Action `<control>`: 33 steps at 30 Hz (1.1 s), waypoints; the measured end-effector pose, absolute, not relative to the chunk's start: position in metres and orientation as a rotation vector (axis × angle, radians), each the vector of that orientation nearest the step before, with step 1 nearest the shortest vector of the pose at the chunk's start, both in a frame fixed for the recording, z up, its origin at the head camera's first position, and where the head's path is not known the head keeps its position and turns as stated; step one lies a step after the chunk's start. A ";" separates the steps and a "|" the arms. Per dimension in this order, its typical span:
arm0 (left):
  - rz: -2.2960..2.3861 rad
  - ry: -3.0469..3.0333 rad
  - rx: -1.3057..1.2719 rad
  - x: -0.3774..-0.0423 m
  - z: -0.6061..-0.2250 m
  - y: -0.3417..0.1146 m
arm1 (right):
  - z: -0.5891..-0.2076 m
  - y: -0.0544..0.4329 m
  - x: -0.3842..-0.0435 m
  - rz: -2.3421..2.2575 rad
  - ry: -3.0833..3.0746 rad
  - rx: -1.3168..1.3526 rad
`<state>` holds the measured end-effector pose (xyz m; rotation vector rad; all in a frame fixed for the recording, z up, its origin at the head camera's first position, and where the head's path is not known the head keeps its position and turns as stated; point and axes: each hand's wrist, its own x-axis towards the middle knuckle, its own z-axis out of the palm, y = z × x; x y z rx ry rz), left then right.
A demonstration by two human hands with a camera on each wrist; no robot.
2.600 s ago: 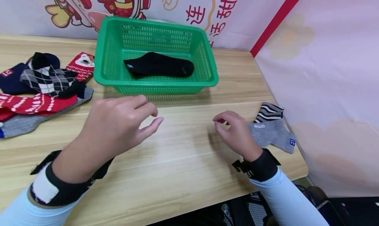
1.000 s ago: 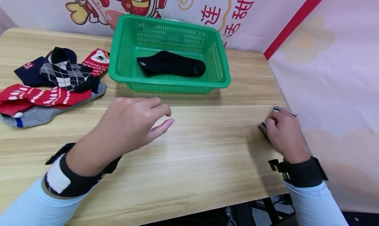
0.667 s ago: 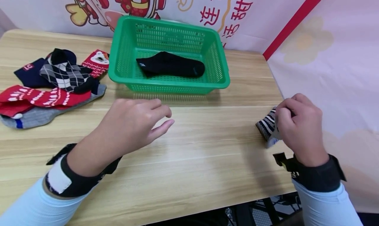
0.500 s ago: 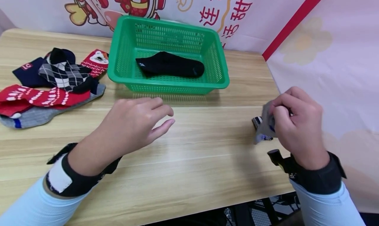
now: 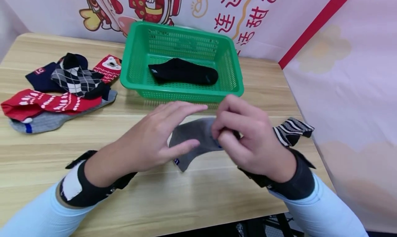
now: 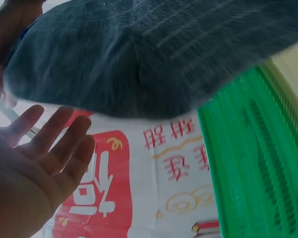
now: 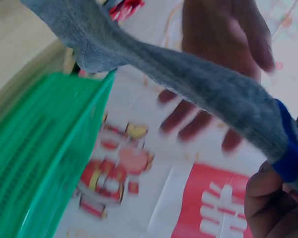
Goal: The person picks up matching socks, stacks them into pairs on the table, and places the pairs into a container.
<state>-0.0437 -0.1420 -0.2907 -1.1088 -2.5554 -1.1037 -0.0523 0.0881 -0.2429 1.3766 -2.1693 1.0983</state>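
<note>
My right hand (image 5: 248, 133) pinches a grey sock (image 5: 198, 133) near its blue band, above the middle of the table. The band shows close to my fingers in the right wrist view, where the grey sock (image 7: 203, 84) stretches across the frame. My left hand (image 5: 158, 133) has its fingers and thumb spread, around the near side of the sock in the head view. In the left wrist view the left hand (image 6: 35, 173) is below the sock with its palm turned up; whether it touches the sock I cannot tell. A zebra-striped sock (image 5: 291, 130) lies right of my right hand.
A green basket (image 5: 183, 95) with a black sock (image 5: 186, 71) in it stands at the back. Left of it lie a plaid sock (image 5: 77, 80), a navy sock (image 5: 43, 76), red patterned socks (image 5: 59, 101) and a grey sock with a blue band (image 5: 46, 123).
My right hand took hold of the grey sock beside the zebra-striped one, lifted it and carried it left to the middle. My left hand spread its fingers and shifted slightly right in view.
</note>
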 end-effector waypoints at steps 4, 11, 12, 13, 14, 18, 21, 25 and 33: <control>-1.392 -2.593 -1.138 -0.042 -0.291 -0.138 | -0.247 0.076 -0.049 1.166 -2.120 1.452; -1.637 -2.539 -1.127 -0.039 -0.292 -0.134 | -0.253 0.071 -0.047 1.266 -2.172 1.409; -1.636 -2.546 -1.111 -0.039 -0.292 -0.134 | -0.254 0.072 -0.047 1.261 -2.213 1.385; -1.630 -2.560 -1.094 -0.039 -0.291 -0.134 | -0.256 0.072 -0.046 1.253 -2.264 1.354; -1.623 -2.573 -1.075 -0.038 -0.291 -0.134 | -0.257 0.073 -0.046 1.235 -2.319 1.322; -1.642 -2.603 -1.033 -0.039 -0.289 -0.135 | -0.263 0.075 -0.048 1.200 -2.512 1.226; -1.690 -2.618 -1.025 -0.039 -0.290 -0.134 | -0.268 0.074 -0.050 1.224 -2.525 1.206; -1.800 -2.667 -1.011 -0.040 -0.292 -0.133 | -0.275 0.075 -0.055 1.253 -2.439 1.193; -1.850 -2.833 -1.018 -0.047 -0.296 -0.135 | -0.278 0.080 -0.065 1.247 -2.293 1.150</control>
